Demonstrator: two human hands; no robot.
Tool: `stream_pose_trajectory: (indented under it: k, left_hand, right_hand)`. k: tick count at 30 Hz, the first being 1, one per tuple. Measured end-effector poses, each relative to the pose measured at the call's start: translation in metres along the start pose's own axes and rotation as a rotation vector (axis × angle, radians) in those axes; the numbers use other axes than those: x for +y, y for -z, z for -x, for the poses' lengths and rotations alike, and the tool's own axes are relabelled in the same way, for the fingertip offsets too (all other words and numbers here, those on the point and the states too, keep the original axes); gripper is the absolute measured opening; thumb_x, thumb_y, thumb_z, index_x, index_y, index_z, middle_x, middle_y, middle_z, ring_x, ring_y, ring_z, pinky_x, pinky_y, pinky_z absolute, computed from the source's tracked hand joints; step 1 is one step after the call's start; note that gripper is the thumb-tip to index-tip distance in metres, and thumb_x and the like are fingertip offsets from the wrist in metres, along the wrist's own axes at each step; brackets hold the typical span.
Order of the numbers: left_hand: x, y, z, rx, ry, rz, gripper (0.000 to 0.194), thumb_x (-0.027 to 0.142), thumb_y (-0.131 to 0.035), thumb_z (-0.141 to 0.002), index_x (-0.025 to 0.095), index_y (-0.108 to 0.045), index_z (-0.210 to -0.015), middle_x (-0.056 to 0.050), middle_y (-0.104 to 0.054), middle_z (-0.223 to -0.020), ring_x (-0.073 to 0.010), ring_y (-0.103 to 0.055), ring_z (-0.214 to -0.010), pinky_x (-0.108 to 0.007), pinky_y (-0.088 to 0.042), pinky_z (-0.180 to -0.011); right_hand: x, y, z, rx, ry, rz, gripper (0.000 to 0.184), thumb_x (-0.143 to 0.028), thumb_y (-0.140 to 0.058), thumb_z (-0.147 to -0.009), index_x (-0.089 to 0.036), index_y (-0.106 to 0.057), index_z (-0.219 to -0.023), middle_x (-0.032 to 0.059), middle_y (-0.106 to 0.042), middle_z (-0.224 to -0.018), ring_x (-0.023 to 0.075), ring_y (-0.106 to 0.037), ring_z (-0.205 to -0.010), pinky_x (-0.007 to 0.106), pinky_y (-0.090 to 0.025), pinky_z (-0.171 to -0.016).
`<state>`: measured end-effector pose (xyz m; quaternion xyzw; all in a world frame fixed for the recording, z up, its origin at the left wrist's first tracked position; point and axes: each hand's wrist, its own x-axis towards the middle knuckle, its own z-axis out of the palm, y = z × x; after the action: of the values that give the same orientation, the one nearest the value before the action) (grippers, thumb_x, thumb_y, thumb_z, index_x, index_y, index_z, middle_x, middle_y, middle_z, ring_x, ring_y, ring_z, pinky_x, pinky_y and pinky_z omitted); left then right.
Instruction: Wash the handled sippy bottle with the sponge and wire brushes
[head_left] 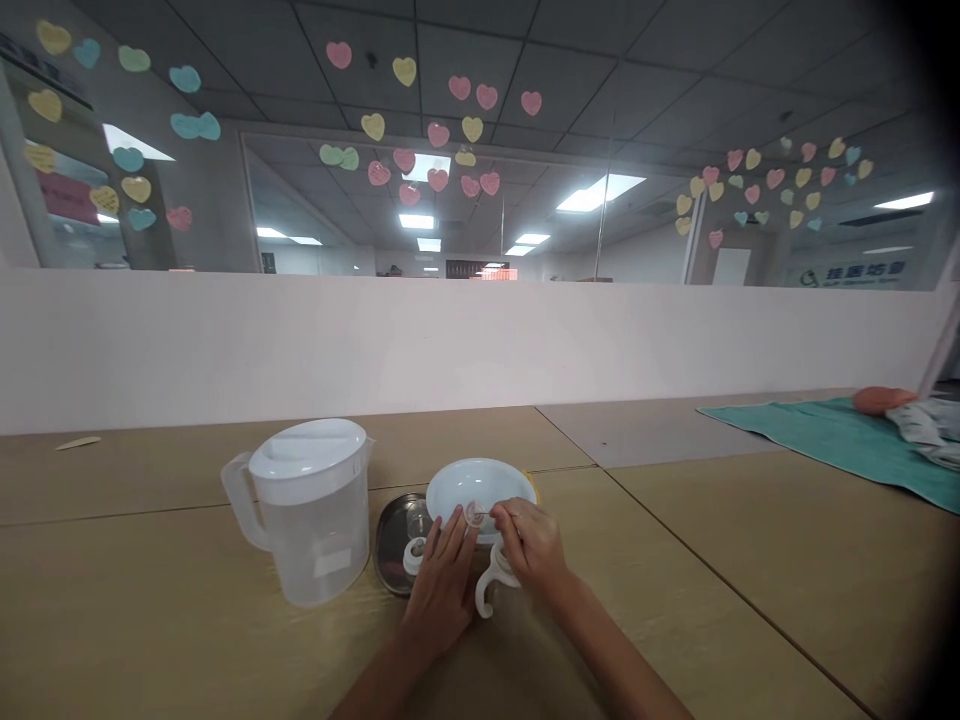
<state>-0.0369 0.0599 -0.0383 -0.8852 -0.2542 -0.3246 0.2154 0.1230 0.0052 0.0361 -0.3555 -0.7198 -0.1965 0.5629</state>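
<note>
Over the near rim of a white bowl [480, 475], my left hand [442, 580] has its fingers reaching forward, closed at the tips on a small clear round piece [474, 514]. My right hand [534, 545] pinches a thin stick [485, 514] whose tip meets that piece. Below and between the hands lies a white part with a curved handle [487, 590], partly covered by my right hand. Left of my left hand is an oval metal tray [386, 560]; a white ring [413, 556] and a small clear cup [418, 520] rest in it.
A lidded clear pitcher [319, 530] with liquid stands left of the tray. At the far right a green cloth [825, 430] bears an orange object [883, 400] and patterned fabric [934, 430]. A flat wooden strip [79, 443] lies far left. A white wall [450, 345] with glass above borders the table.
</note>
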Motion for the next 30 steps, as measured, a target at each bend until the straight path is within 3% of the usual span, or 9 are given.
stream_pose_trajectory:
  k: [6,12,18,26,30]
  left_hand:
    - [0.000,0.003,0.000,0.021,-0.002,-0.026,0.065,0.024,-0.042,-0.084,0.013,-0.015,-0.143,-0.011,-0.028,-0.146,-0.0264,-0.015,-0.138,-0.047,-0.019,-0.111]
    - [0.004,0.013,-0.007,-0.052,-0.029,0.016,0.066,0.019,-0.042,-0.080,0.016,-0.018,-0.142,-0.007,-0.031,-0.145,-0.0259,-0.015,-0.139,-0.047,-0.020,-0.111]
    - [0.001,0.003,-0.003,-0.043,0.001,0.009,0.070,0.015,-0.044,-0.078,0.014,-0.016,-0.142,-0.009,-0.026,-0.147,-0.0253,-0.014,-0.139,-0.048,-0.020,-0.111]
    - [0.002,0.005,-0.004,-0.069,-0.029,-0.016,0.062,0.019,-0.041,-0.082,0.016,-0.022,-0.141,-0.008,-0.029,-0.146,-0.0256,-0.018,-0.138,-0.046,-0.025,-0.109]
    - [0.004,0.008,-0.005,-0.057,-0.022,-0.016,0.060,0.024,-0.039,-0.085,0.015,-0.021,-0.142,-0.009,-0.030,-0.146,-0.0256,-0.020,-0.137,-0.044,-0.026,-0.109]
  right_hand:
    - [-0.004,-0.005,0.003,-0.039,0.010,0.130,0.024,-0.016,-0.037,-0.093,-0.016,-0.055,-0.076,0.0037,-0.059,-0.066,0.0132,-0.052,-0.062,0.025,-0.036,-0.059]
    - [0.001,-0.010,0.003,-0.122,-0.025,0.215,0.033,-0.021,-0.034,-0.094,-0.017,-0.056,-0.071,0.0026,-0.058,-0.061,0.0132,-0.050,-0.058,0.026,-0.033,-0.057]
    - [0.005,-0.011,0.003,-0.163,0.018,0.185,0.031,-0.021,-0.035,-0.094,-0.017,-0.060,-0.077,0.0033,-0.060,-0.066,0.0133,-0.052,-0.063,0.025,-0.035,-0.060]
    - [-0.010,-0.003,0.008,-0.064,0.138,0.093,0.016,-0.018,-0.044,-0.089,-0.015,-0.058,-0.096,0.0044,-0.062,-0.073,0.0135,-0.053,-0.064,0.026,-0.038,-0.059]
    - [-0.013,-0.005,0.011,0.024,0.172,0.145,0.014,-0.014,-0.045,-0.087,-0.014,-0.057,-0.092,0.0036,-0.060,-0.066,0.0132,-0.049,-0.057,0.027,-0.034,-0.053]
